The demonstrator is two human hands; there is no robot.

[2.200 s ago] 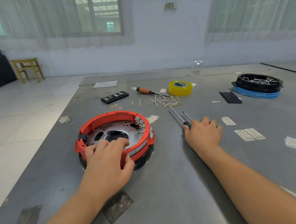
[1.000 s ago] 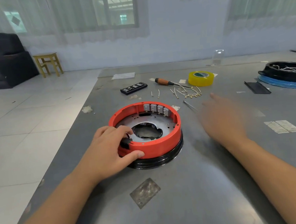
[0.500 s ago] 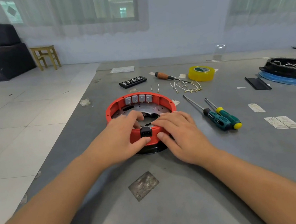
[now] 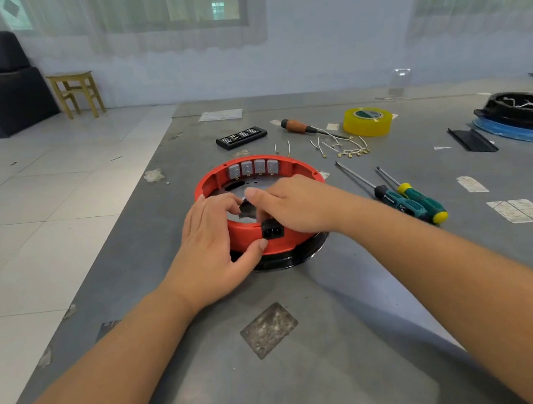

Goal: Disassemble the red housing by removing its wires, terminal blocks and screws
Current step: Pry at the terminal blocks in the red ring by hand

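Observation:
The red housing sits on a black base in the middle of the table, its black power socket facing me. My left hand grips the near-left wall, fingers inside and thumb pressed on the outside just left of the socket. My right hand lies over the near rim with its fingers curled down behind the socket; the fingertips are hidden. Several grey terminal blocks line the far inner wall. Loose wires lie behind the housing.
Two green-handled screwdrivers lie to the right. Further back are an orange-handled screwdriver, a yellow tape roll and a black bit case. A black tray on a blue lid stands far right. The table's edge runs along the left.
My right hand left the screwdrivers, came to the housing and now reaches over the rim behind the socket. My left hand turned the housing until the socket faced me.

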